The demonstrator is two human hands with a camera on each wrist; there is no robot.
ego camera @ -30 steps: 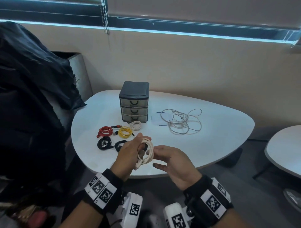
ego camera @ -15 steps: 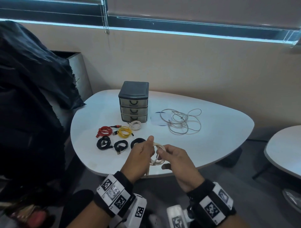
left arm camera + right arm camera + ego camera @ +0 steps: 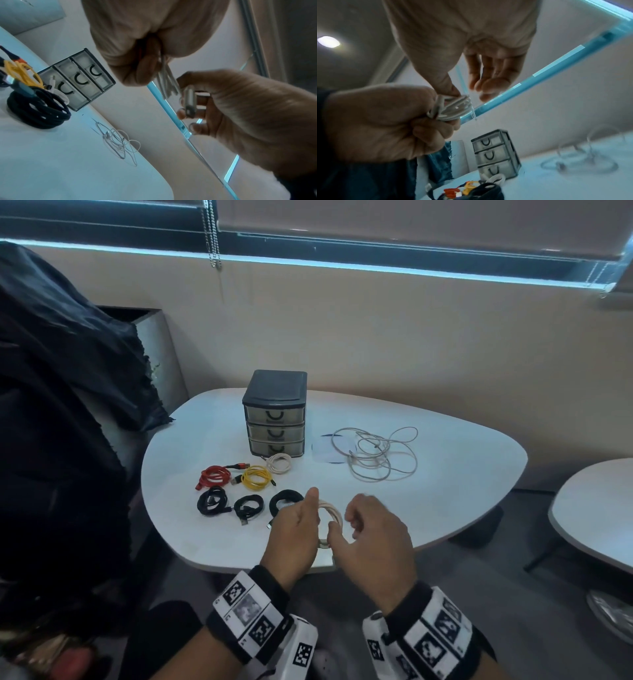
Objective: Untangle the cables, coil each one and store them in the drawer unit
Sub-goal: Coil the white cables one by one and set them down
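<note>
My left hand [image 3: 298,529] grips a coiled cream cable [image 3: 332,513] above the white table's near edge [image 3: 376,559]. My right hand [image 3: 373,539] is beside it, thumb on the coil [image 3: 452,108], fingers curled round the cable's silver plug [image 3: 189,104]. The dark three-drawer unit [image 3: 274,419] stands behind with all drawers closed. In front of it lie coiled cables: red [image 3: 214,475], yellow [image 3: 255,477], cream [image 3: 279,463] and three black ones [image 3: 248,506]. A tangled pale cable [image 3: 373,453] lies to the unit's right.
A white flat pad [image 3: 323,448] lies under the tangle's left side. Black cloth [image 3: 68,405] hangs over a chair at the left. A second white table [image 3: 596,508] stands at the right. A blind chain [image 3: 214,234] hangs by the window.
Both hands have shifted right and lower with the cream coil, uncovering a third black coil on the table. My right hand has closed in on the coil and its plug end.
</note>
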